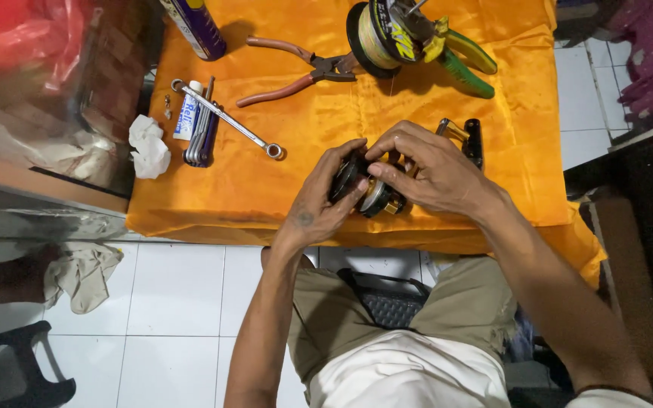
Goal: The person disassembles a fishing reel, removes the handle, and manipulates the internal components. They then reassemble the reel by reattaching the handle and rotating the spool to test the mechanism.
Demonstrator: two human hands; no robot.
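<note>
Both hands are wrapped around a black-and-gold fishing reel (376,193) right at the near edge of the orange cloth (304,136), left hand (319,200) cupping its side, right hand (425,170) curled over the top with fingertips pinching it, so most of it is hidden. Beyond the reel lie a wrench (224,119) and hex keys (202,132). Farther back are red-handled pliers (296,72), a line spool (379,34) and a blue spray can (194,26).

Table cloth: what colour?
Bright orange, satin-like cloth; shows best in the head view.
</note>
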